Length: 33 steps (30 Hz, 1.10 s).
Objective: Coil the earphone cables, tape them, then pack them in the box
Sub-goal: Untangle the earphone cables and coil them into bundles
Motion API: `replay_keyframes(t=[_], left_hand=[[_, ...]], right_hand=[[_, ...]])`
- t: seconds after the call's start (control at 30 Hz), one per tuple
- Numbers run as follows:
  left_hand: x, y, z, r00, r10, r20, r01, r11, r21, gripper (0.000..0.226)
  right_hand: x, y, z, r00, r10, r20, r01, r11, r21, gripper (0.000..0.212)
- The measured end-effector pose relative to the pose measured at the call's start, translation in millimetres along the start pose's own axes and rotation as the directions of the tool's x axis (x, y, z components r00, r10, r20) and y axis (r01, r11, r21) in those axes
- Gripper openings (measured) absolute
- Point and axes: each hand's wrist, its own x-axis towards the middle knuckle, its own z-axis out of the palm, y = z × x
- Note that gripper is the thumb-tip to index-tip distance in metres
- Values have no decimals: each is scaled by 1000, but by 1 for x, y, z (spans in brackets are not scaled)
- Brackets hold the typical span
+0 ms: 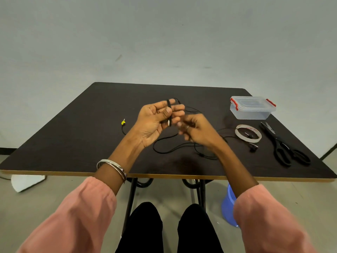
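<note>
My left hand (156, 117) is raised above the dark table (73, 139), palm up, with a black earphone cable (169, 110) wound round its fingers and the metal plug end pressed under its thumb. My right hand (195, 128) hovers just to the right of it with curled fingers, blurred; the cable seems to run through them. The rest of the black cable lies in loose loops (164, 150) on the table below both hands. A clear plastic box (252, 107) with red clips stands closed at the back right. A roll of tape (248, 133) lies in front of the box.
Black scissors (284, 145) lie near the table's right edge. A yellow earphone piece (123, 122) with a short cable lies left of my left hand. A small black earbud (253, 148) rests below the tape. A blue stool (228, 207) stands under the table.
</note>
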Motion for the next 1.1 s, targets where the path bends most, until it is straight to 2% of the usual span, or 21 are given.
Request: replay_keyframes(t=[0.2, 0.33, 0.43, 0.6, 0.67, 0.8, 0.9, 1.0, 1.1], left_hand=[[6, 2, -7, 984, 112, -136, -100, 990, 96, 15], [6, -1, -10, 975, 125, -184, -96, 982, 162, 13], [4, -3, -8, 966, 124, -226, -99, 988, 117, 12], [6, 2, -5, 957, 98, -274, -122, 990, -71, 10], [7, 2, -4, 957, 103, -270, -122, 991, -54, 10], [5, -1, -5, 969, 116, -220, -90, 988, 125, 15], [1, -1, -7, 983, 76, -167, -48, 985, 168, 25], [0, -1, -9, 991, 40, -127, -16, 982, 187, 34], [-2, -2, -7, 999, 10, -40, 4, 951, 311, 37]], right_hand=[[-21, -15, 12, 964, -15, 264, 93, 955, -282, 23], [-28, -32, 4, 969, -66, 239, 140, 942, -304, 20], [-29, -43, -5, 956, -53, 288, 155, 926, -344, 20], [-27, -42, -1, 938, -11, 346, 160, 900, -406, 24], [-29, -42, 1, 939, -18, 342, 162, 903, -397, 23], [-26, -46, -6, 965, -87, 247, 179, 907, -381, 19], [-20, -48, -16, 978, -133, 158, 189, 888, -419, 16], [-17, -47, -22, 976, -162, 147, 210, 885, -415, 13], [-14, -49, -27, 973, -208, 103, 232, 895, -380, 13]])
